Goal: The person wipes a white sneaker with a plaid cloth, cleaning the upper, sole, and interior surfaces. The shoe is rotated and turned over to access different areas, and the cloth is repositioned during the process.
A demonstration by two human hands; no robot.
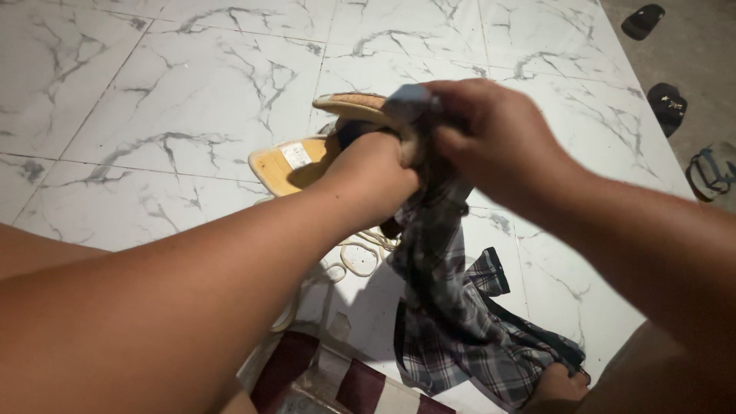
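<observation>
My left hand (373,175) grips a tan shoe (349,107) from inside or at its side, holding it up over the marble floor. My right hand (494,130) is closed on a bunch of dark plaid cloth (452,307), pressing it against the shoe's upper end. The cloth hangs down from my hands and spreads on the floor near my foot. A second tan shoe piece (287,165) with a yellowish sole and a white label lies just behind my left hand.
White laces or cord (356,257) lie curled on the tile below the shoe. A maroon and white striped item (337,379) sits at the bottom. Dark sandals (665,103) and another (642,19) rest at the far right by a grey floor strip.
</observation>
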